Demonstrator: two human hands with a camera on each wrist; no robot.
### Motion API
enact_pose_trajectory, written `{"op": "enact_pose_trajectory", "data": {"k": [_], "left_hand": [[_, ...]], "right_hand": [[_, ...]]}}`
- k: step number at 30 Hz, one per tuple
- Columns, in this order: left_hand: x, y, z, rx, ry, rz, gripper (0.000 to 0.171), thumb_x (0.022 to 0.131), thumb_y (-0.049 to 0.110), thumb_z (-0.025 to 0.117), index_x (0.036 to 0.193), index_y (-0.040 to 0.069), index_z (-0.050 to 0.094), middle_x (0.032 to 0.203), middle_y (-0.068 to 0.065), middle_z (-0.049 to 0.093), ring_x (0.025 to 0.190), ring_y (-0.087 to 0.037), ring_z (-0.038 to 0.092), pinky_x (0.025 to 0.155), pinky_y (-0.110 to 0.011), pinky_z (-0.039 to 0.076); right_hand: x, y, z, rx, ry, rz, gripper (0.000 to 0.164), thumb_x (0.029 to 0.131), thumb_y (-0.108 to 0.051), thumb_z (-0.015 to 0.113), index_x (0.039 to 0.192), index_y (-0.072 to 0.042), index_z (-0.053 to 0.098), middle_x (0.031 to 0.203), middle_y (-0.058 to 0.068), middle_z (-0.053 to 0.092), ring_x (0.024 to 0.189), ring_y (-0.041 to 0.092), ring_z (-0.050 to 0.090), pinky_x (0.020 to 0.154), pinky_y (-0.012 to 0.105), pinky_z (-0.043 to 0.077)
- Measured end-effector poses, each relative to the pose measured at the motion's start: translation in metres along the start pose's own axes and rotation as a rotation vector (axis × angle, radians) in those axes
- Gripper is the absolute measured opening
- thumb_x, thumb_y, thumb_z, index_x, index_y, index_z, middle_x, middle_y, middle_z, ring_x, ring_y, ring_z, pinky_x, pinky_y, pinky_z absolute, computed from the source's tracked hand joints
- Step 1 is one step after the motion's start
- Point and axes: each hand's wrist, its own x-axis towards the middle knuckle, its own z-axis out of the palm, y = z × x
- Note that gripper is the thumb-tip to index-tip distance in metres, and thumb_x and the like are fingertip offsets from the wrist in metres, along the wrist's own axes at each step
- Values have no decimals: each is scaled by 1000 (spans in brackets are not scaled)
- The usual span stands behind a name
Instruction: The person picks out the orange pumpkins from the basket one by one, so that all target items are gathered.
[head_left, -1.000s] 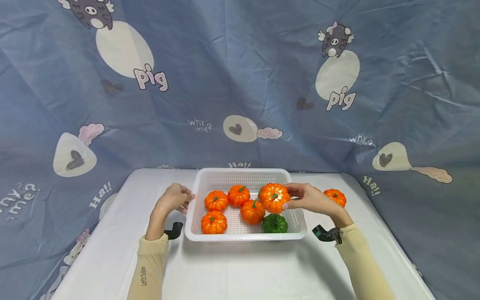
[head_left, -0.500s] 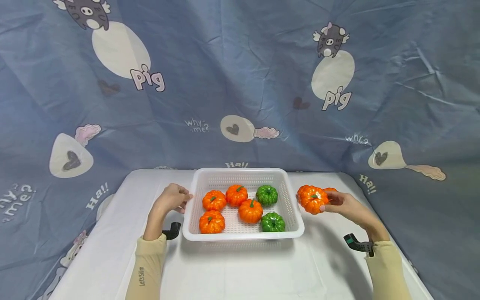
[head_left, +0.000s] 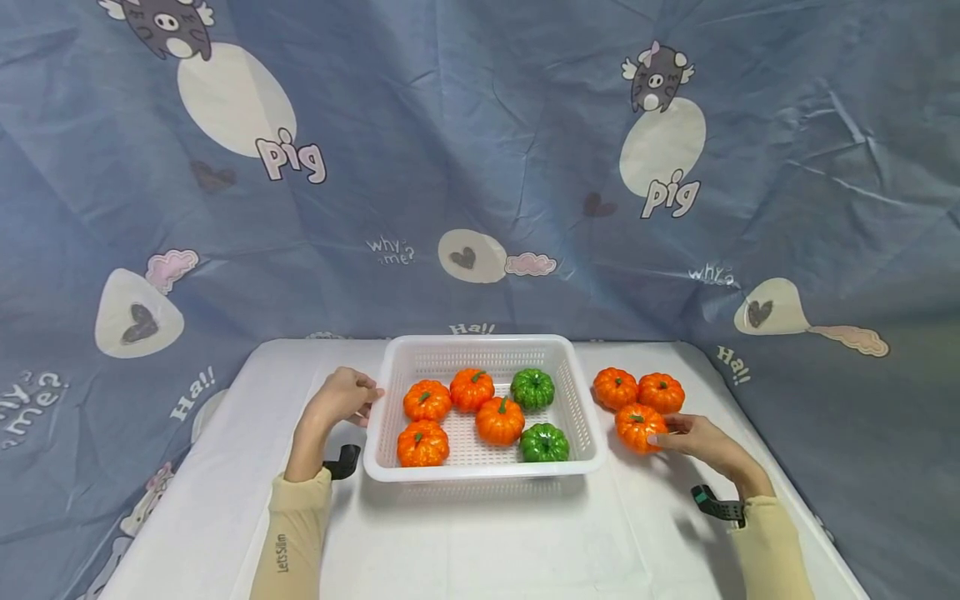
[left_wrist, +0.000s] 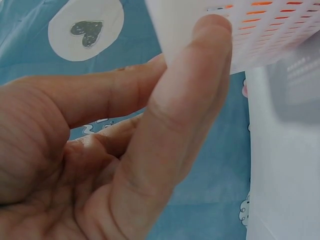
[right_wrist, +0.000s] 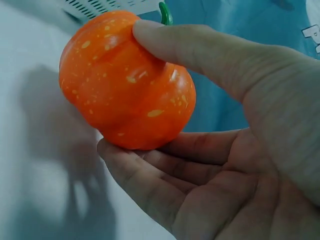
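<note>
In the head view my right hand [head_left: 703,442] grips a small orange toy pumpkin [head_left: 636,427] from its right side, low over the table. The right wrist view shows the thumb on this speckled pumpkin [right_wrist: 120,85] near its green stem, with fingers beneath. Two more orange pumpkins lie just behind it, a left one [head_left: 615,388] and a right one [head_left: 662,392]. My left hand [head_left: 343,396] holds the left rim of a white plastic basket [head_left: 483,473]. Up close, a fingertip lies against the slotted basket wall [left_wrist: 250,55]; the thumb's tip is hidden.
Inside the basket sit several orange pumpkins, one near its middle [head_left: 500,421], and two green ones, a rear one [head_left: 532,389] and a front one [head_left: 544,442]. A white-covered table [head_left: 480,542] bears everything. Blue printed cloth [head_left: 375,192] hangs behind and at both sides.
My right hand has carried an orange pumpkin from above the basket to the right, then lower and toward the front of the two outside. My left hand stays at the basket's rim.
</note>
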Motion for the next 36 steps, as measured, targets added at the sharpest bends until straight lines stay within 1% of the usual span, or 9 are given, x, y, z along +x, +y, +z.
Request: {"op": "enact_pose_trajectory", "data": {"k": [4, 11, 18, 22, 26, 28, 31, 34, 36], "left_hand": [[0, 0, 0, 0, -1, -2, 40, 94, 10, 60, 126, -14, 53, 89, -20, 68, 65, -15, 65, 58, -30, 61], [0, 1, 0, -2, 5, 8, 40, 94, 10, 60, 125, -14, 54, 90, -21, 68, 64, -15, 66, 58, -30, 61], [0, 0, 0, -3, 10, 10, 40, 94, 10, 61, 125, -14, 54, 89, -21, 68, 64, -15, 66, 58, -30, 61], [0, -1, 0, -7, 7, 10, 39, 94, 10, 60, 125, -14, 54, 89, -21, 68, 64, -15, 66, 58, -30, 61], [-1, 0, 0, -13, 4, 6, 39, 94, 10, 60, 124, -14, 54, 88, -20, 68, 63, -16, 66, 58, -30, 60], [-1, 0, 0, -13, 4, 5, 39, 94, 10, 61, 125, -14, 53, 87, -20, 68, 63, -16, 66, 58, -30, 60], [-1, 0, 0, -12, 3, 7, 40, 94, 10, 60, 125, -14, 53, 88, -21, 68, 63, -16, 66, 58, -30, 60], [-2, 1, -1, -17, 2, 5, 40, 94, 10, 60, 125, -14, 53, 88, -21, 68, 64, -16, 66, 58, -30, 61], [-2, 0, -1, -20, 1, 3, 40, 94, 10, 60, 125, -14, 53, 89, -21, 68, 64, -16, 66, 58, -30, 61]], "right_hand": [[4, 5, 5, -8, 0, 26, 73, 87, -33, 71, 134, 16, 44, 131, 30, 54, 117, 33, 56, 93, 39, 52], [5, 14, 10, -34, 19, 69, 78, 87, -40, 69, 137, 14, 42, 137, 30, 49, 127, 42, 47, 104, 55, 44], [4, 18, 9, -43, 78, 52, 75, 87, -43, 68, 139, 7, 45, 139, 27, 49, 129, 42, 46, 104, 56, 42], [2, 16, 7, -35, 94, 22, 73, 89, -41, 68, 139, 7, 44, 139, 27, 49, 127, 42, 49, 102, 50, 47], [-1, 7, 4, -39, 141, -39, 69, 90, -37, 67, 137, 8, 45, 137, 27, 51, 124, 42, 52, 93, 34, 52], [-1, 0, 3, -40, 167, -71, 67, 90, -35, 68, 136, 9, 45, 135, 27, 52, 124, 43, 51, 91, 29, 52], [-3, -12, 2, -34, 196, -115, 67, 90, -32, 68, 137, 10, 44, 137, 29, 50, 127, 46, 47, 95, 38, 53], [-4, -26, 3, -16, 211, -127, 71, 90, -35, 68, 140, 7, 41, 141, 28, 46, 130, 46, 44, 102, 52, 46], [-5, -36, 5, -5, 218, -134, 73, 89, -37, 69, 142, 4, 40, 144, 25, 44, 132, 45, 42, 105, 56, 42]]}}
